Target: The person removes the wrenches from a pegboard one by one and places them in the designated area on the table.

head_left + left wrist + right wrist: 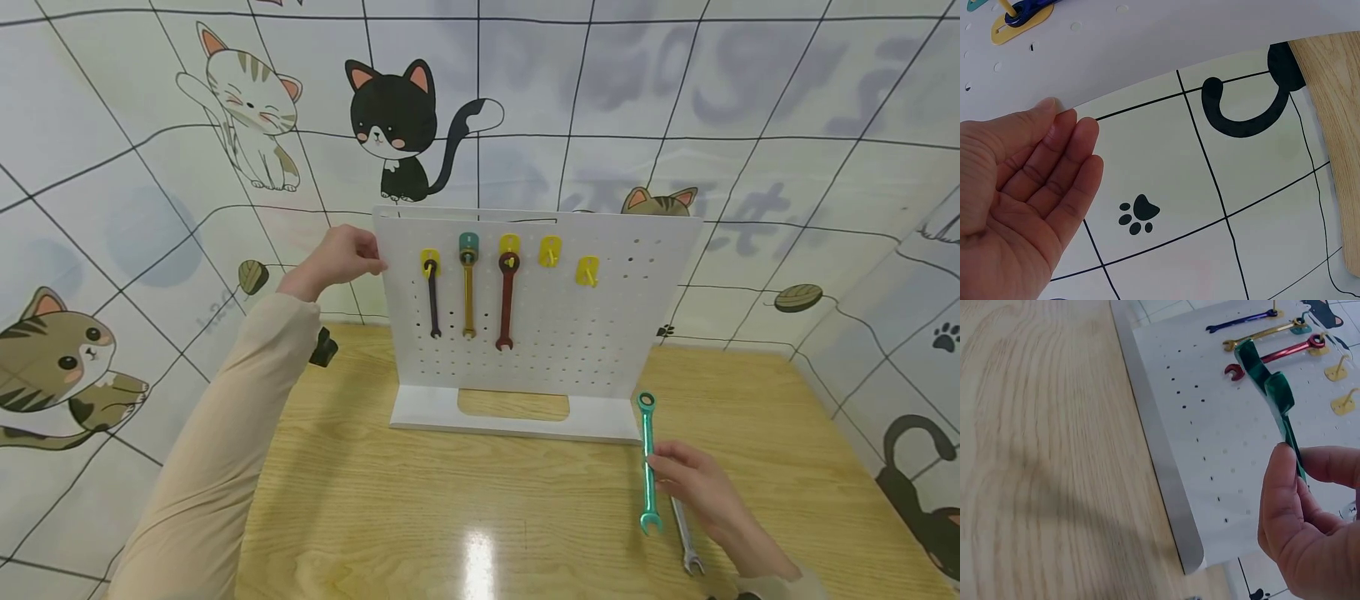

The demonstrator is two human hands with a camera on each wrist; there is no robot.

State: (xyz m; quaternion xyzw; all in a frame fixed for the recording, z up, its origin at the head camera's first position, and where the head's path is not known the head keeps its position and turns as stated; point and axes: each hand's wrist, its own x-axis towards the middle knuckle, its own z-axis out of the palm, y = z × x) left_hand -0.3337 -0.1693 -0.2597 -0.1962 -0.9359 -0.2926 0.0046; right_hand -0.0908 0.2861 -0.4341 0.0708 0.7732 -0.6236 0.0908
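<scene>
A white pegboard (570, 342) stands upright on the table. My left hand (345, 257) pinches its upper left edge between thumb and fingers. In my right hand (697, 487), a green combination wrench (648, 425) is pinched near its middle, ring end up and open end down, by the board's lower right corner. A silver wrench (684, 537) lies on the table beneath that hand. From hooks on the board hang a dark blue wrench (432, 302), a gold wrench (468, 302) and a red wrench (507, 304), each by its ring end.
Right of the red wrench, a yellow hook (550, 250) and another yellow hook (587, 271) hold nothing. The board's white base (427, 408) has a cut-out at its middle. A wooden table (420, 508) lies below, with cat-printed sheeting (555, 100) behind and at the sides.
</scene>
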